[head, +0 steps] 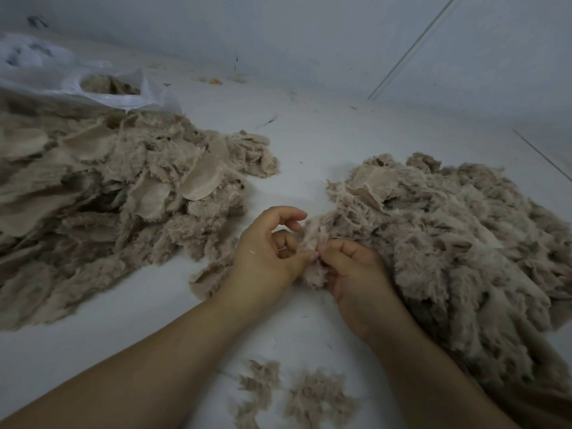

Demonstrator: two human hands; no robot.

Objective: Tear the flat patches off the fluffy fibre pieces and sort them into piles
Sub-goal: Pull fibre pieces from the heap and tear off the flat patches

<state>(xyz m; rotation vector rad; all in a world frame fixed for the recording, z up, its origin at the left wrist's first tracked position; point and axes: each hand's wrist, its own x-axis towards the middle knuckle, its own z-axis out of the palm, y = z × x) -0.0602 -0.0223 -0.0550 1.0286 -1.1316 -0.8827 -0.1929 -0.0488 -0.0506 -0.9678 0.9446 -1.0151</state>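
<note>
Between two big piles on the white floor (309, 131), both hands pinch one fluffy piece (314, 258) — left hand (266, 255) by thumb and finger, right hand (353, 267) closed on its other side. One pile (102, 193) sits left, the other pile (458, 252) right. Small tufts (297, 394) lie near the arms — a plastic bag (62, 75) sits far left.
</note>
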